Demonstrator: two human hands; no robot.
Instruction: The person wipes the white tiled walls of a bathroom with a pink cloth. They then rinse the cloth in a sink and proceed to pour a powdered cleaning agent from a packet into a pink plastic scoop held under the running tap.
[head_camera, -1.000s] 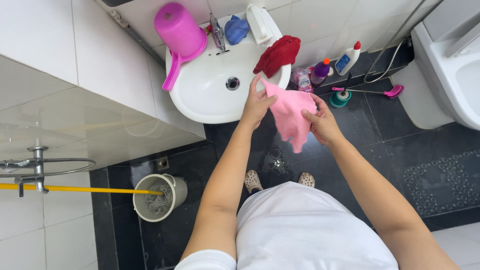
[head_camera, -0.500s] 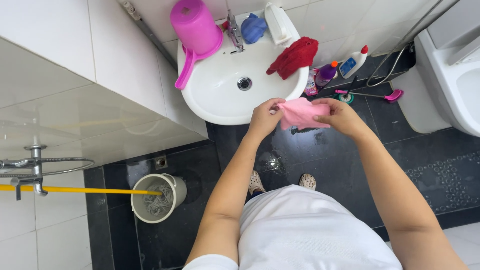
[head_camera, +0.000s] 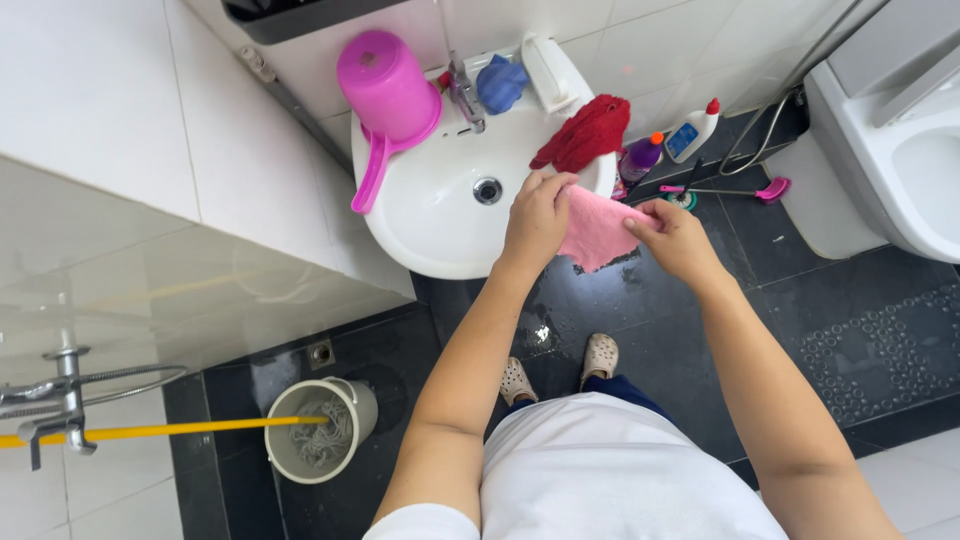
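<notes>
Two hands (head_camera: 537, 222) (head_camera: 680, 240) are sharing one pink cloth (head_camera: 598, 228); one sink (head_camera: 440, 235), one red cloth (head_camera: 588, 131), two bottles (head_camera: 692, 130) (head_camera: 640, 156), one bucket (head_camera: 310, 432) are showing.

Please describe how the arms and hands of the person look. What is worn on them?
Both arms are bare up to short white sleeves. The left hand and right hand wear no gloves. No watch, bracelet or ring is visible.
</notes>
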